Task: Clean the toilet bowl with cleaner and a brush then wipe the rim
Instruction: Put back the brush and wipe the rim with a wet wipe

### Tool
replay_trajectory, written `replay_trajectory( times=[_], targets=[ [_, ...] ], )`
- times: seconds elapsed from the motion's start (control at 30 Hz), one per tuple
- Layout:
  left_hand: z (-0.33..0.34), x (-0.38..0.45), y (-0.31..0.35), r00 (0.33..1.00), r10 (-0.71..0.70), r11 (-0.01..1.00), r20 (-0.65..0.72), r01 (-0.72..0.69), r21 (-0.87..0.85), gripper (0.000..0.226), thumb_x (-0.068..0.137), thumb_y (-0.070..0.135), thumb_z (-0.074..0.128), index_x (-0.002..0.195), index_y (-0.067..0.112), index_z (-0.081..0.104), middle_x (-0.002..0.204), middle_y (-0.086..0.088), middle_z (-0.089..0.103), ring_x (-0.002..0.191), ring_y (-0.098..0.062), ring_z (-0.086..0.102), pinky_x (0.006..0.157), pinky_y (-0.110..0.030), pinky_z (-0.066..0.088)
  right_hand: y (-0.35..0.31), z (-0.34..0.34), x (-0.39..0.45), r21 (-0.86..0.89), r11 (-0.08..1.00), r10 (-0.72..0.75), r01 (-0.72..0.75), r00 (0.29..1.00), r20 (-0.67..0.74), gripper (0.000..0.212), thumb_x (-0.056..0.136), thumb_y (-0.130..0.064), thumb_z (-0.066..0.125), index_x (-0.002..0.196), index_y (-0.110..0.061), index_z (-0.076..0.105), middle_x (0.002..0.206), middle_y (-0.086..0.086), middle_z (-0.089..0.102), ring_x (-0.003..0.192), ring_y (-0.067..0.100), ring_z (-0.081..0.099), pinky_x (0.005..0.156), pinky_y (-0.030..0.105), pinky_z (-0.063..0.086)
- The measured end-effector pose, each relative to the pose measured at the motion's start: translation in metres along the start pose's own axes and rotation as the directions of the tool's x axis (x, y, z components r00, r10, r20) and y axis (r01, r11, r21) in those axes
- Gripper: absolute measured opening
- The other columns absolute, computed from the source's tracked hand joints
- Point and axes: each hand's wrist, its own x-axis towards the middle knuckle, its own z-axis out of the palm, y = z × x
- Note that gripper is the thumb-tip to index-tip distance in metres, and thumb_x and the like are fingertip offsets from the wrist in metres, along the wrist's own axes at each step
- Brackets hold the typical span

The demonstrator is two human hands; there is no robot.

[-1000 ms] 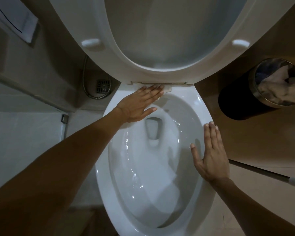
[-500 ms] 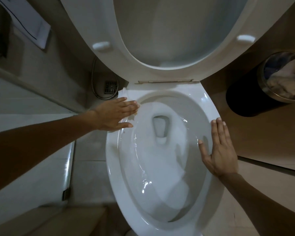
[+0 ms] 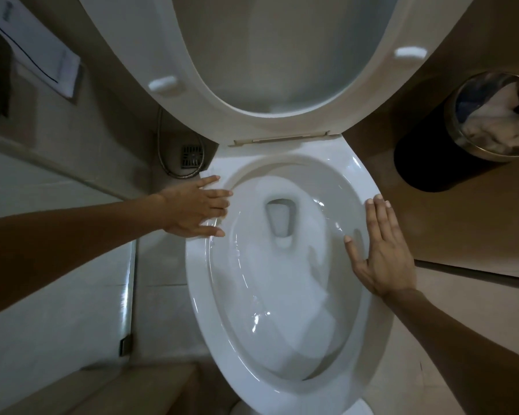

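Both arms reach forward, left hand (image 3: pixel 197 208) and right hand (image 3: pixel 382 253) flat, fingers straight

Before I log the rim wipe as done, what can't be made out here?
Head view only:
- Whether the left hand holds a cloth: palm faces down on the rim.
- The same under the right hand.
- Bin contents: blurred, cut by the right edge.
- No brush or cleaner visible.

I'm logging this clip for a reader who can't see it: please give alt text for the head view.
Seen from above, the left hand and right hand lie flat with straight fingers on opposite sides of an open toilet's white rim, seat raised. A waste bin stands on the floor to the right.
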Motion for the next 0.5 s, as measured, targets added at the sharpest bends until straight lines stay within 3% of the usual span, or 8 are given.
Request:
replay_trajectory(
  times=[0.07,0.13,0.27,0.33,0.5],
  targets=[
    [0.0,-0.005,0.007,1.0,0.007,1.0,0.015,-0.007,-0.027,0.106,0.072,0.063,-0.034,0.148,0.022,0.029,0.155,0.003,0.027,0.146,-0.016,0.008,0.114,-0.045,-0.011,0.001,0.0,0.0,0.006,1.0,0.001,-0.001,1.0,0.0,0.077,0.093,-0.053,0.032,0.153,-0.008,0.016,0.161,0.006,0.01,0.149,0.017,0.004,0.119,0.035,0.016],
    [-0.006,-0.004,0.004,0.998,-0.008,1.0,0.055,0.008,0.002,0.109,0.067,0.061,-0.04,0.15,0.025,0.02,0.157,0.004,0.019,0.147,-0.015,0.003,0.113,-0.046,-0.014,0.001,-0.001,-0.001,0.011,1.0,0.005,-0.005,1.0,0.013,0.077,0.093,-0.053,0.033,0.153,-0.009,0.014,0.161,0.005,0.009,0.149,0.017,0.004,0.119,0.034,0.015],
    [-0.023,0.011,-0.01,0.989,-0.097,0.986,0.112,0.08,0.149,0.071,0.089,0.057,-0.011,0.151,0.023,-0.001,0.16,0.0,-0.002,0.145,-0.019,-0.011,0.113,-0.049,-0.015,0.0,-0.003,-0.001,0.002,1.0,0.008,-0.008,1.0,0.026,0.077,0.093,-0.053,0.034,0.154,-0.011,0.012,0.161,0.005,0.009,0.149,0.019,0.005,0.119,0.038,0.019],
    [-0.024,0.012,-0.01,0.985,-0.135,0.977,0.112,0.113,0.182,0.068,0.093,0.056,-0.006,0.151,0.02,-0.005,0.159,-0.003,-0.005,0.145,-0.021,-0.012,0.114,-0.049,-0.013,-0.002,-0.004,-0.001,-0.021,1.0,0.012,-0.011,0.999,0.053,0.077,0.094,-0.053,0.033,0.154,-0.012,0.009,0.161,0.004,0.005,0.149,0.018,0.003,0.119,0.042,0.016],
    [-0.006,-0.01,0.025,0.98,-0.162,0.987,0.113,0.159,0.04,0.1,0.066,0.058,-0.041,0.15,0.019,-0.003,0.159,-0.003,0.0,0.146,-0.02,-0.007,0.114,-0.047,-0.012,-0.003,-0.004,-0.001,-0.122,0.992,0.027,-0.017,0.996,0.08,0.077,0.093,-0.054,0.024,0.154,-0.011,0.006,0.162,0.005,0.001,0.149,0.018,-0.001,0.12,0.046,0.005]
  ],
)
